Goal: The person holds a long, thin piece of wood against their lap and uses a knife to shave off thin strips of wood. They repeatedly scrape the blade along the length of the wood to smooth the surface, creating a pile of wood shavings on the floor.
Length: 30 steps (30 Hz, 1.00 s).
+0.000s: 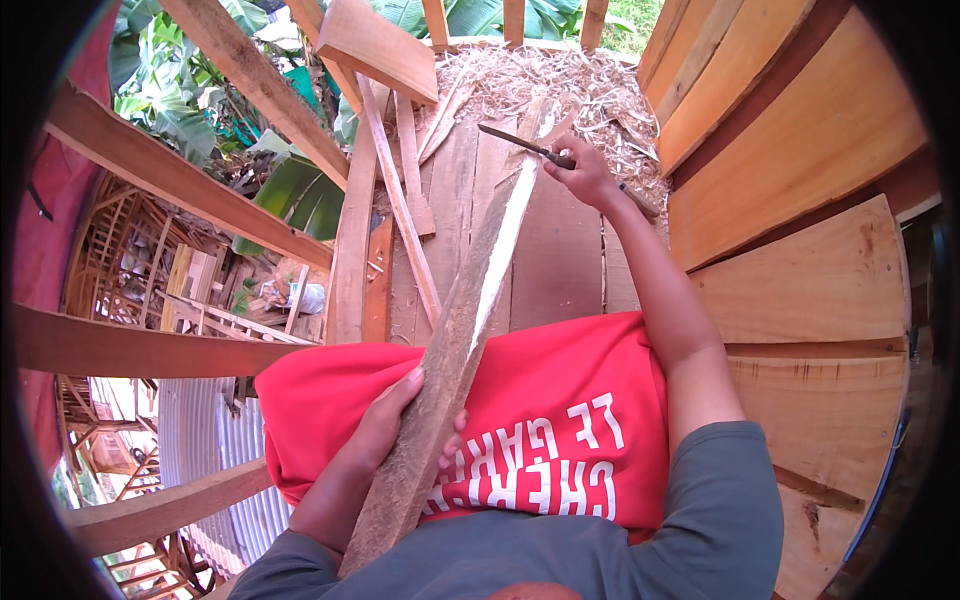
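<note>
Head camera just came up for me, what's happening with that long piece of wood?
A person sits with a long wooden slat propped across a red cloth on their lap. The left hand grips the slat near its lower end. The right hand holds a long knife against the slat's far end, where a pale, freshly cut edge shows. Wood shavings are piled on the plank floor beyond.
</note>
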Each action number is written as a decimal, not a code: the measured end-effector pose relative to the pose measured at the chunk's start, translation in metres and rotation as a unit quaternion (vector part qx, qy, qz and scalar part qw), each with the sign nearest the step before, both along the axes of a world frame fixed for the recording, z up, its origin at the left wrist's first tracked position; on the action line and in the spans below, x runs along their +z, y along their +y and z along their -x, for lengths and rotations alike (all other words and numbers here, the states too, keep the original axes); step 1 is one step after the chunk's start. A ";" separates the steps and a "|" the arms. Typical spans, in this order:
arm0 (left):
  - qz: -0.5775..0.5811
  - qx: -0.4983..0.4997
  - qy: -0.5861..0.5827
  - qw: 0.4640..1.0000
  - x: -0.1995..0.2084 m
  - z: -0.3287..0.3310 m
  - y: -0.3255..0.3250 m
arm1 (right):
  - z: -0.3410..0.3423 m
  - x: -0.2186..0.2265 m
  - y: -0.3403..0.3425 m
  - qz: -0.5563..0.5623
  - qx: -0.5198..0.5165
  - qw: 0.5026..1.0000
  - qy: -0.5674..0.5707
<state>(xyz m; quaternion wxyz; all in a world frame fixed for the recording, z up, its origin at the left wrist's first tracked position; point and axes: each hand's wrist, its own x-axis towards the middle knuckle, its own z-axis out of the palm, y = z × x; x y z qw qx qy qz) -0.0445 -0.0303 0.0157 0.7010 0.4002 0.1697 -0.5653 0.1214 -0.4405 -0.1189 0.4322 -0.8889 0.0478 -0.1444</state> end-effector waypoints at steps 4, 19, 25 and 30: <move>0.020 0.003 -0.010 1.000 0.004 0.000 0.000 | -0.003 -0.003 -0.002 -0.202 0.055 0.978 -0.010; 0.013 0.021 0.003 1.000 0.003 0.000 0.005 | -0.002 -0.006 -0.046 -0.316 -0.186 0.923 0.121; 0.006 0.011 -0.005 1.000 -0.001 -0.001 0.004 | -0.005 0.004 -0.015 -0.140 -0.019 0.982 0.127; -0.025 -0.008 -0.038 0.999 0.001 0.002 0.002 | 0.001 0.030 0.034 0.070 -0.087 0.978 0.175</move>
